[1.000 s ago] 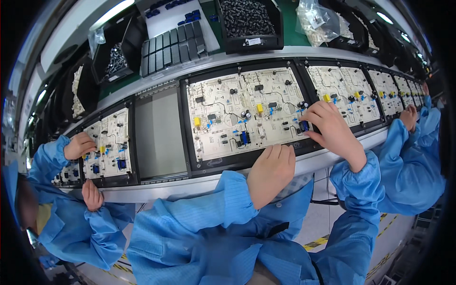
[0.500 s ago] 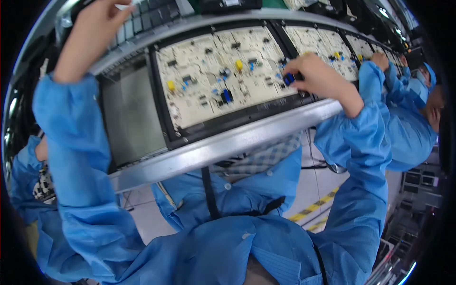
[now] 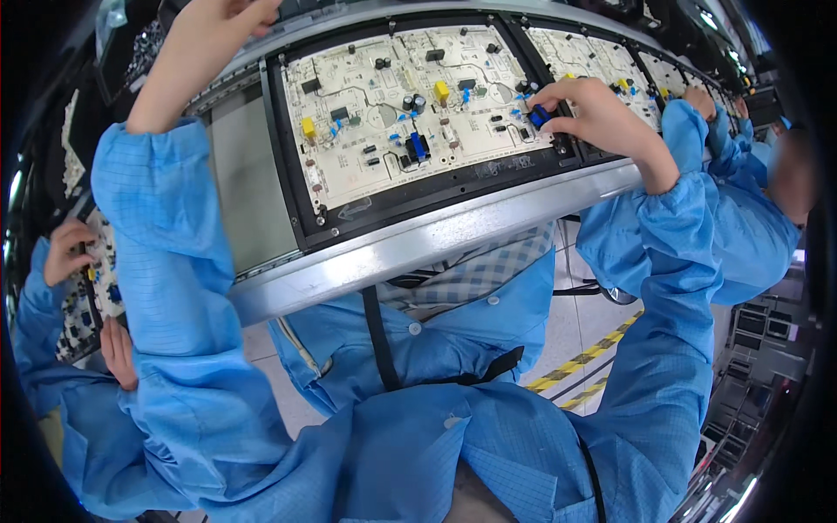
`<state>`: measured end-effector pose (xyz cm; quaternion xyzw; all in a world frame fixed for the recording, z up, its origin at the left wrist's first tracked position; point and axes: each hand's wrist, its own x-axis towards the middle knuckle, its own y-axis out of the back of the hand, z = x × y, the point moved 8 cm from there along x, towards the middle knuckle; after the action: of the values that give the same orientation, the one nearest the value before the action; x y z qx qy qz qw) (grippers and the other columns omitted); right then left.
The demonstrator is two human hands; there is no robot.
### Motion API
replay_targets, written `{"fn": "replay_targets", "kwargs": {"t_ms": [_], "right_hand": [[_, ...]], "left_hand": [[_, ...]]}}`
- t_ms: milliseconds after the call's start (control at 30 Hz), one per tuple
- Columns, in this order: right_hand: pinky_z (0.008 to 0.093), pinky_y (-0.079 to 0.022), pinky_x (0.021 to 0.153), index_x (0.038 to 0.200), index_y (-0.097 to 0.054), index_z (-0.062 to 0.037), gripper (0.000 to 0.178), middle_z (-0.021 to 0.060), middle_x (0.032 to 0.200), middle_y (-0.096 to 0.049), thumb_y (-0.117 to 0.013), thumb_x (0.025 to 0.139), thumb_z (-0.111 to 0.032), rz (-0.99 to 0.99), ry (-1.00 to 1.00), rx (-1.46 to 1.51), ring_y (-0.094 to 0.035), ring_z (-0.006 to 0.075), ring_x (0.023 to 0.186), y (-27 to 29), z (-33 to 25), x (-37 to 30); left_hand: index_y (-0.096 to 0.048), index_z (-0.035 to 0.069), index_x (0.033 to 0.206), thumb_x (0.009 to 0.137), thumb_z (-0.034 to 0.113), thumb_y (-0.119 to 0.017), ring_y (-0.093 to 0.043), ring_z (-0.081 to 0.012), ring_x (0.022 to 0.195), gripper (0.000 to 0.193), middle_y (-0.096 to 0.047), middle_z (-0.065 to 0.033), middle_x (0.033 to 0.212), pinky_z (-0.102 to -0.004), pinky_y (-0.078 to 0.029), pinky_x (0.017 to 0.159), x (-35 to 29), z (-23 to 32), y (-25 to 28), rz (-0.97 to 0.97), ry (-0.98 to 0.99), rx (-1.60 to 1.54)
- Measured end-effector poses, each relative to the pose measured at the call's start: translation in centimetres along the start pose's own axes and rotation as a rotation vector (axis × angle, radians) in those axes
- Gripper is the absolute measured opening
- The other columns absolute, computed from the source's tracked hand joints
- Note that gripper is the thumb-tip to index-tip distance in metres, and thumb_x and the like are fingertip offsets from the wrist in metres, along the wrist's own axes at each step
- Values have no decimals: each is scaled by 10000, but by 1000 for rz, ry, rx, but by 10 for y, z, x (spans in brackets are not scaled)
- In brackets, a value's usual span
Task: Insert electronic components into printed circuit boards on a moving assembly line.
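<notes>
In a black frame lies a cream circuit board [image 3: 349,187] fitted with yellow, black and blue parts. My right hand [image 3: 597,118] is over its right end, thumb and fingers closed around a blue-and-black block-shaped component [image 3: 540,115]. This component is at the board surface; whether it is seated there I cannot tell. A similar blue-and-black component [image 3: 418,148] stands on the board left of centre. Up at the top left, past the rail, my left hand [image 3: 205,35] reaches out with bent fingers. The top edge cuts off its fingertips, so anything in them is hidden.
A silver metal rail [image 3: 453,222] runs along my side of the line. Left of the framed board is a grey flat panel [image 3: 253,183]. More framed boards [image 3: 593,70] continue to the right, where co-workers in blue sit. Another person's hand [image 3: 68,251] works at far left.
The view has shifted, and my left hand now appears farther right, at the top edge. My right hand stays on the blue-and-black component. The co-worker's hands on the left have come into view.
</notes>
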<state>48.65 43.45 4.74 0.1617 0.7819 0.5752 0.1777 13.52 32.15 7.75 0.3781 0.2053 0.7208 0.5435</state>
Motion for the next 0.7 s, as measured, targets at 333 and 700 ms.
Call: {"fn": "replay_targets", "kwargs": {"t_ms": [333, 700], "right_hand": [[306, -442, 686, 1125, -676, -89, 299, 58, 959, -671, -702, 841, -180, -141, 11, 19, -600, 179, 842, 2, 13, 13], [343, -475, 780, 1111, -658, -47, 298, 88, 971, -647, -693, 840, -166, -124, 4, -111, -599, 236, 874, 0, 3, 9]], "left_hand": [[-592, -79, 1128, 916, 69, -555, -629, -154, 821, 262, -649, -119, 922, -255, -522, 765, -13, 53, -17, 160, 37, -369], [-599, -56, 1116, 946, 99, -545, -615, -141, 817, 237, -641, -96, 905, -249, -512, 768, -19, 52, -23, 222, 95, -433]]}}
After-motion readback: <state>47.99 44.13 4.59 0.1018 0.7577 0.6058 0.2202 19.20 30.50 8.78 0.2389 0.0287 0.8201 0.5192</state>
